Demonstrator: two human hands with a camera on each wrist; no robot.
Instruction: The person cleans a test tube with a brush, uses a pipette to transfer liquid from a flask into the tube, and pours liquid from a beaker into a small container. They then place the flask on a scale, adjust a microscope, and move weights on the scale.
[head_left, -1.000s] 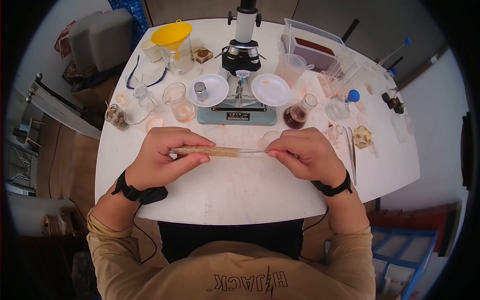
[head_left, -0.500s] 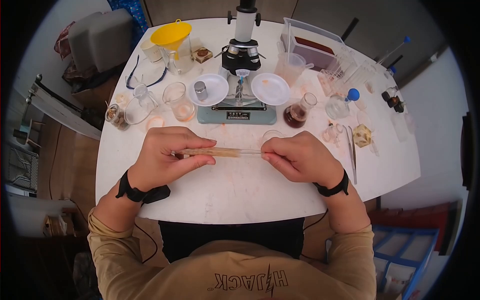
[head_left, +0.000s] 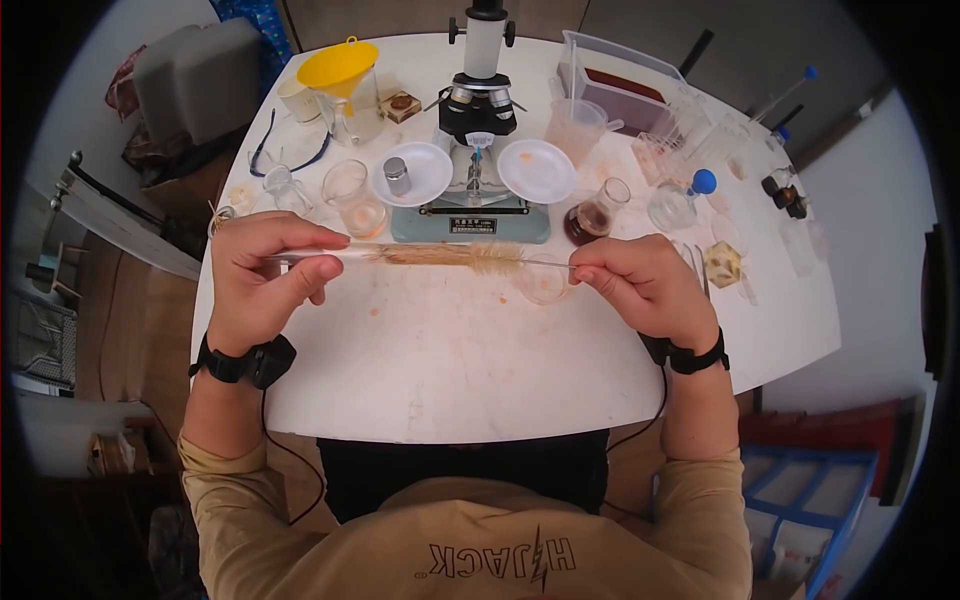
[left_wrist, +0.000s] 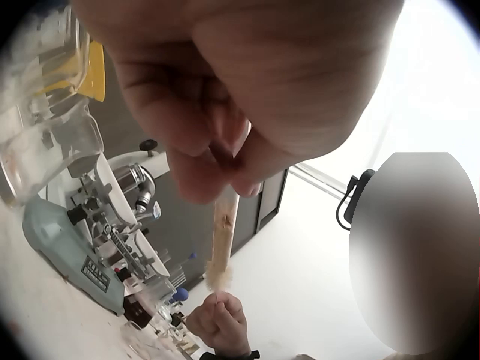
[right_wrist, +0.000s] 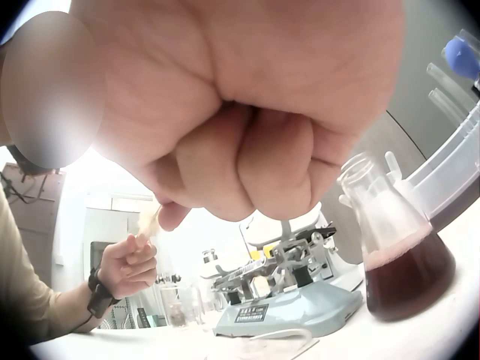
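Observation:
In the head view, my left hand (head_left: 262,275) holds a clear glass test tube (head_left: 415,255) level above the white table, thumb and fingers on its closed end. A test tube brush has its tan bristles (head_left: 498,258) partly inside the tube and partly fanned out past the mouth. My right hand (head_left: 645,287) pinches the brush's thin wire handle (head_left: 550,264), its other fingers curled in. From the left wrist view, the tube (left_wrist: 223,232) points away toward the right hand (left_wrist: 220,324). A round glass dish (head_left: 545,288) lies under the wire.
Behind the hands stands a balance (head_left: 470,226) with two white pans, a metal weight (head_left: 397,177) on the left one. A beaker (head_left: 352,200) is left of it; a flask of dark liquid (head_left: 592,218) is right. A microscope (head_left: 482,100) rises behind.
My hands have moved apart, the left one leftward and away from me with the tube, the right one rightward. The brush's bristles have come partly out of the tube's mouth and fanned open.

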